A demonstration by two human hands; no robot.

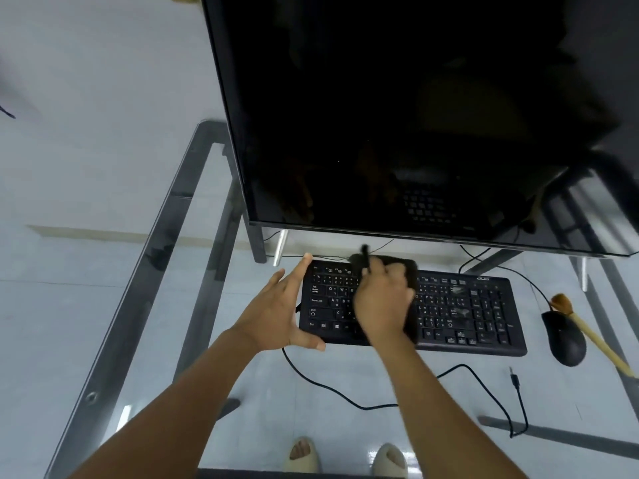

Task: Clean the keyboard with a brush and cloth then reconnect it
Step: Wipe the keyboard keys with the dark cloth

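right hand point(382, 302), black cloth point(408, 271), black keyboard point(466, 312)

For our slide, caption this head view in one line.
Left hand steadies the keyboard while right hand wipes it with a dark cloth.

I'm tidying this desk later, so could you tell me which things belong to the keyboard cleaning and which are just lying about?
In use:
keyboard
black cloth
wooden brush
keyboard cable
left hand
right hand

Lying about:
mouse
monitor
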